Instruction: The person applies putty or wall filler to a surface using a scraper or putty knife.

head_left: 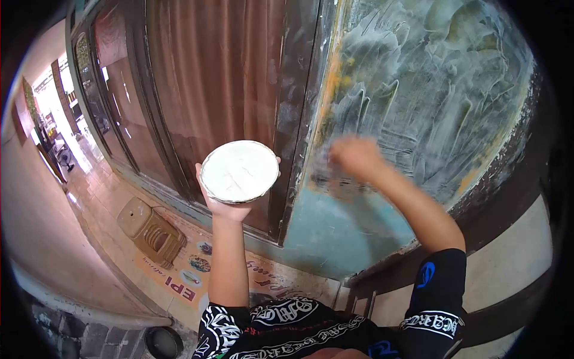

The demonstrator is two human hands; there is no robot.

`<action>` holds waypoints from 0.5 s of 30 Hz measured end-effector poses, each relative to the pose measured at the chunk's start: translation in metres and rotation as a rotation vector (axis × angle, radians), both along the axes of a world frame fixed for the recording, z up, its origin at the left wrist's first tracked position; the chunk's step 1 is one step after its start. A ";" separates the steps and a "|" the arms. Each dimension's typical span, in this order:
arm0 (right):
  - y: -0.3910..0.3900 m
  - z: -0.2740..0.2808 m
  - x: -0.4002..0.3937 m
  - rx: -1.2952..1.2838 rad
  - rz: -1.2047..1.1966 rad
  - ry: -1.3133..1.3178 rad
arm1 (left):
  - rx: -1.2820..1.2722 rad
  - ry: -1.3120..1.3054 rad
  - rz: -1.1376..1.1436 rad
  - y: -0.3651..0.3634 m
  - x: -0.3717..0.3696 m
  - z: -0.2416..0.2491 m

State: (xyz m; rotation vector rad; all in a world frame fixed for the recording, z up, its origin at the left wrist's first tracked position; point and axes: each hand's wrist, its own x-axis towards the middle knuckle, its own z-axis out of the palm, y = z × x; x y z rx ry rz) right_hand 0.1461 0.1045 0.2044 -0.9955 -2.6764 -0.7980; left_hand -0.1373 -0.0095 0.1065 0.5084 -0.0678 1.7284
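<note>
My left hand (pixel 227 208) supports a shallow round dish of white paste (pixel 240 172) from below, fingers curled around its rim. The paste fills it almost to the edge, with a few lines across its surface. My right hand (pixel 357 157) is at the wall, blurred by motion, with its fingers closed. Whatever it grips is too smeared to make out. Around that hand, the green wall (pixel 412 102) carries uneven streaks and swirls of whitish paste. Below the hand lies a smoother pale green stretch of wall.
Left of the wall stands a dark wooden window frame (pixel 299 90) with a brown curtain (pixel 215 78) behind glass. A brown plastic stool (pixel 149 230) sits on a printed banner (pixel 185 275) on the floor. A dark round bucket (pixel 163 343) stands at the lower left.
</note>
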 end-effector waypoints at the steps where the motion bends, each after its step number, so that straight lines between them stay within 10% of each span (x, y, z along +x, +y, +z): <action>1: 0.011 -0.047 0.011 -0.092 0.006 -0.150 | 0.017 0.007 -0.009 -0.002 0.000 0.002; 6: 0.048 -0.098 0.050 0.150 -0.026 -0.271 | 0.067 0.031 -0.059 -0.003 0.000 0.004; 15: 0.012 0.182 0.065 0.494 -0.151 0.559 | -0.060 -0.048 -0.005 0.007 0.008 0.003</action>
